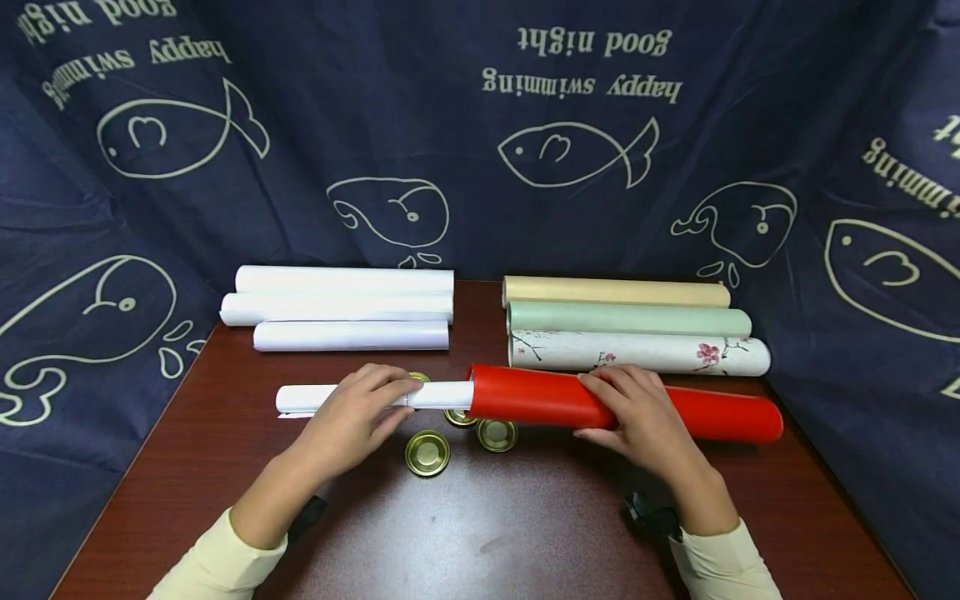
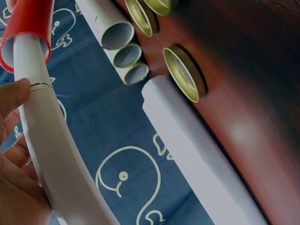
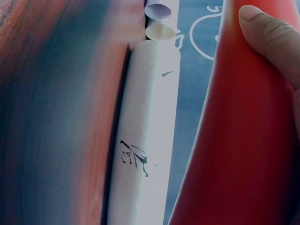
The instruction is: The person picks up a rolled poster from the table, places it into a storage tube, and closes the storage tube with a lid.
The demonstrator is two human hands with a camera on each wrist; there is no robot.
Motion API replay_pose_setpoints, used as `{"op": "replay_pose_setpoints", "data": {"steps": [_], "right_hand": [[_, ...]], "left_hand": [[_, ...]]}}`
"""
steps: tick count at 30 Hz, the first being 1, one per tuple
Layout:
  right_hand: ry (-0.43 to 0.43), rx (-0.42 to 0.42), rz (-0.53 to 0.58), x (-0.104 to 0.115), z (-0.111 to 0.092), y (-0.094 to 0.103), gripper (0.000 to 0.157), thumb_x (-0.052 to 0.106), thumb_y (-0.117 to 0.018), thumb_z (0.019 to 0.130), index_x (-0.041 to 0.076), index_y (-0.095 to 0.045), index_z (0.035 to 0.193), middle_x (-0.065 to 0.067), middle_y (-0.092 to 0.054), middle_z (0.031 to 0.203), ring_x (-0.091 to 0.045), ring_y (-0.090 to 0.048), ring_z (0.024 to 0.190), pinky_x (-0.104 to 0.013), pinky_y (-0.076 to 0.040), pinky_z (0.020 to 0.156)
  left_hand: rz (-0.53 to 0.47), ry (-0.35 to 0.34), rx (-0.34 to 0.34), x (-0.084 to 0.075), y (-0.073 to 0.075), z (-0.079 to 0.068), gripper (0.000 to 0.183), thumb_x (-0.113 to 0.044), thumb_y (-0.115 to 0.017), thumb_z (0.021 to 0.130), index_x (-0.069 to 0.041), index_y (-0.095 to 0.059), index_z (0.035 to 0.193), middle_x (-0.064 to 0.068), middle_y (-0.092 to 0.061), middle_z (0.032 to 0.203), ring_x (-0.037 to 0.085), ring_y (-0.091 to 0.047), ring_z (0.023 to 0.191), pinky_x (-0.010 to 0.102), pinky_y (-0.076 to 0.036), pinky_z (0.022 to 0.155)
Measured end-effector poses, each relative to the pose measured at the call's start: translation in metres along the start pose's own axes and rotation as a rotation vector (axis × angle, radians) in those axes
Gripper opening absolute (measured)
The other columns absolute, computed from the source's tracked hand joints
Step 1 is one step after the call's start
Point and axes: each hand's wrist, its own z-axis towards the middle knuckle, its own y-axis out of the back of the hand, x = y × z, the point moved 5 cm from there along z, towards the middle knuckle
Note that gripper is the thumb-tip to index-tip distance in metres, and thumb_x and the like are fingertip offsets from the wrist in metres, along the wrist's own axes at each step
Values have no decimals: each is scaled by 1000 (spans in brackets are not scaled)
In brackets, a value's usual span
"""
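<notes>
My left hand (image 1: 366, 410) grips a rolled white paper (image 1: 442, 395), whose right end sits inside the open mouth of a red tube (image 1: 536, 395). In the left wrist view the thumb presses the white roll (image 2: 65, 140) near a thin dark line, just short of the red rim (image 2: 7, 61). My right hand (image 1: 633, 408) holds the red tube around its middle, and the right wrist view shows the thumb lying along its red side (image 3: 243, 131). How far the roll reaches inside is hidden.
Several gold lids (image 1: 427, 453) lie below the roll and tube mouth. White paper rolls (image 1: 345, 279) are stacked at the back left. At the back right lie a cream tube (image 1: 615, 291), a green tube (image 1: 630, 318) and a flower-patterned tube (image 1: 652, 353). Dark blue cloth (image 1: 450, 100) hangs behind.
</notes>
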Motion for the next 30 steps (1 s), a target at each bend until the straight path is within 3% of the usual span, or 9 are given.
{"op": "replay_pose_setpoints", "data": {"steps": [5, 13, 30], "right_hand": [[6, 22, 25, 2, 1, -1, 66, 65, -53, 92, 8, -64, 125, -14, -62, 113, -41, -55, 108, -55, -41, 94], [31, 38, 8, 5, 3, 0, 60, 55, -71, 87, 9, -63, 125, -14, -61, 113, -36, -60, 93, -51, -50, 81], [52, 5, -17, 13, 5, 1, 70, 69, -47, 92, 8, -64, 124, -14, -62, 111, -36, -61, 94, -52, -50, 81]], "left_hand": [[-9, -23, -7, -6, -3, 4, 38, -8, -84, 79, -9, -71, 114, 4, -66, 110, 23, -62, 102, 43, -51, 86], [-8, -57, -7, -12, -7, 8, 36, -9, -83, 79, -9, -71, 113, 4, -67, 110, 24, -62, 103, 44, -51, 87], [13, -61, -2, -22, -11, 15, 34, -12, -83, 80, -11, -72, 112, 2, -68, 109, 22, -63, 103, 42, -52, 88]]}}
